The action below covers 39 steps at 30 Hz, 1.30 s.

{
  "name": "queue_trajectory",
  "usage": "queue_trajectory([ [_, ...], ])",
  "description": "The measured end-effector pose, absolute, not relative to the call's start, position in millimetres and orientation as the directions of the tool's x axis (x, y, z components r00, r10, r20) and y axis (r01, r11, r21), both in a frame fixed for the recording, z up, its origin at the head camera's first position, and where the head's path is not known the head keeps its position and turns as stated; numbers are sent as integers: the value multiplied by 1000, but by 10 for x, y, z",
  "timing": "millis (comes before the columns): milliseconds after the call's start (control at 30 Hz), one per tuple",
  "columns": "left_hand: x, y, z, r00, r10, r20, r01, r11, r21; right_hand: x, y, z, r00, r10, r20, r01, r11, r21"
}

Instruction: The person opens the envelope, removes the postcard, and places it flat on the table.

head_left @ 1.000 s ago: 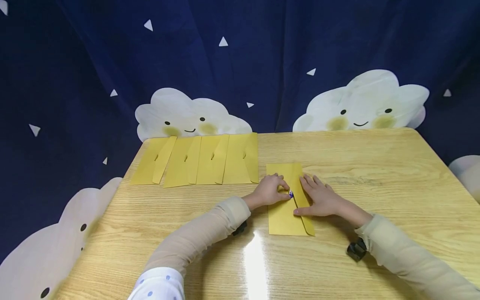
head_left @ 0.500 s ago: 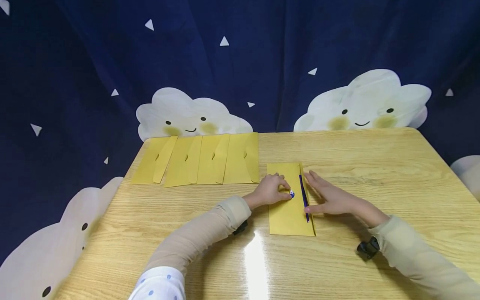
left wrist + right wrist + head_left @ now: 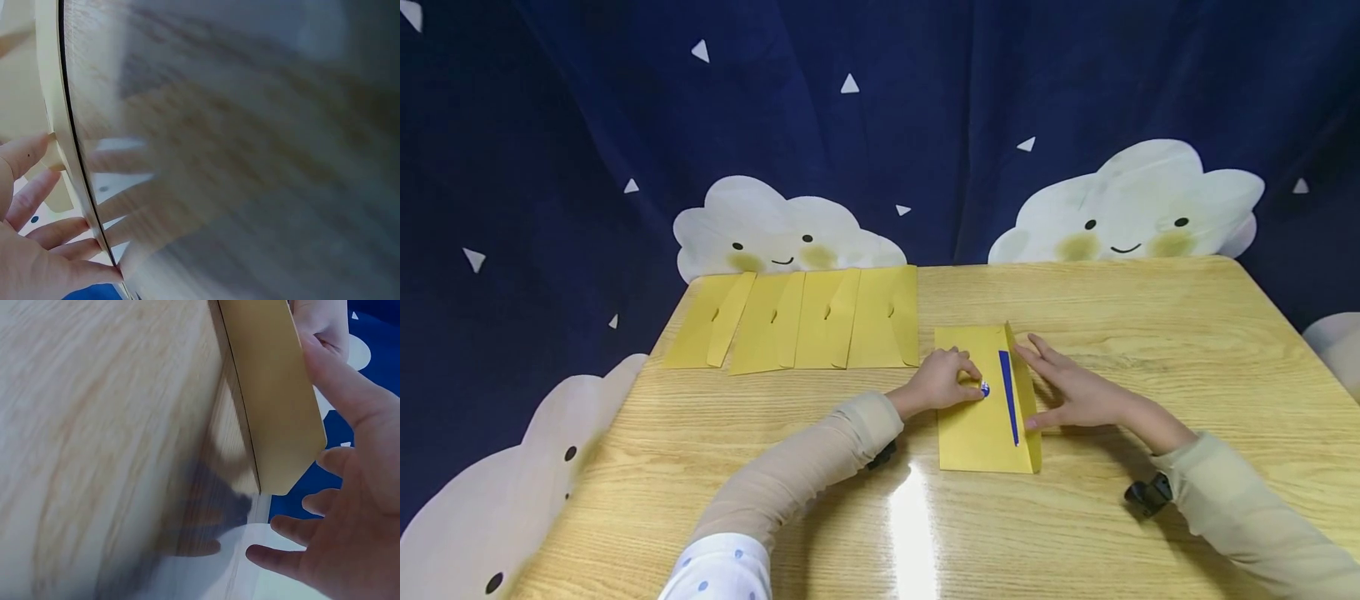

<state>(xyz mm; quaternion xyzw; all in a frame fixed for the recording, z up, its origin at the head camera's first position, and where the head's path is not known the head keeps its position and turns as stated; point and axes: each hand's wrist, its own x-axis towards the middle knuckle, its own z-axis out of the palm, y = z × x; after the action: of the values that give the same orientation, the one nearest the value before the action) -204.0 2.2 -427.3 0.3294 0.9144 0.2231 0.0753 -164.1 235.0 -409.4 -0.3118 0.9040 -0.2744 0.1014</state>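
A yellow envelope (image 3: pixel 962 442) lies on the table before me, its long side flap (image 3: pixel 1024 392) standing partly raised at the right. My left hand (image 3: pixel 936 383) pinches a small lifted edge at the middle slit between thumb and forefinger. A blue-and-white patch (image 3: pixel 985 389) shows right at those fingertips. Along the envelope's mouth runs a strip of something blue (image 3: pixel 1009 400) from inside. My right hand (image 3: pixel 1075 396) is at the flap, fingers spread and fairly straight. In the right wrist view its thumb lies against the edge of the raised flap (image 3: pixel 269 394).
Several yellow envelopes (image 3: pixel 880 333) with their flaps closed lie in a row at the table's back left. The wooden table (image 3: pixel 1150 333) reaches a dark blue curtain (image 3: pixel 925 125) with clouds on it. Dark wrist devices (image 3: pixel 1148 497) hang below the forearms.
The flap has come out from the slit and swung up to the right, uncovering the blue strip. My right hand has shifted right with it. My left hand has stayed in place.
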Motion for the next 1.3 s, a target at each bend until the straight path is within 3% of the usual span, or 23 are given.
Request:
queue_trajectory([
  [300,-2037,31,-4275,-777,629,-3,558,692,458,-1668,2434,-4124,-748,-663,26,-627,694,-356],
  [700,-2048,39,-4250,-774,633,-15,549,683,482,-1664,2500,-4205,-770,-624,-132,-551,756,-354],
  [1300,-2079,55,-4180,-787,616,-18,511,669,540,-1661,2512,-4198,-776,-609,-166,-536,774,-336],
])
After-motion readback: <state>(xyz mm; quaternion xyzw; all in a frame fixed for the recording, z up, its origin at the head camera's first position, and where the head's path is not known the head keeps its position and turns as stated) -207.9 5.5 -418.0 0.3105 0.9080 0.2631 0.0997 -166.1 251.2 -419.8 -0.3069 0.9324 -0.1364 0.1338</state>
